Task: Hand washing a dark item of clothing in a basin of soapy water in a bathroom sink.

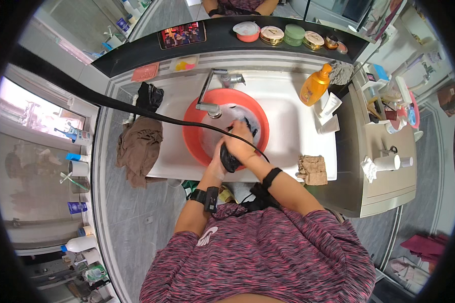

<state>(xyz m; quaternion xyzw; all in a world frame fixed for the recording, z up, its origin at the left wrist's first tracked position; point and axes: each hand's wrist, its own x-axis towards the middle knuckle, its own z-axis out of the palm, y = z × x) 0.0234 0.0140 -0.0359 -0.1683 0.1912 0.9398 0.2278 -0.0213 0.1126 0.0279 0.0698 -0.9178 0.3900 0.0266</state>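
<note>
In front of me an orange-red plastic basin [189,127] stands in the white sink. It holds cloudy, sudsy water [208,134]. My left hand [217,153] and my right hand [239,137] are close together over the basin, gripping a wet black cloth [229,160]. One bunched end of it hangs at the basin's near rim. Dark fabric [253,127] also shows in the suds beyond my right fingers; whether it is the same piece, I cannot tell. My left fingertips are partly hidden. Above the basin reaches a chrome faucet [209,108].
A black cable [167,119] crosses the view over my hands. Brown cloth [142,146] and a black bundle [150,96] lie on the sink's left edge. An orange pump bottle [314,86], white tubes and a folded brown cloth [312,169] occupy the right. A phone [182,35] leans on the shelf.
</note>
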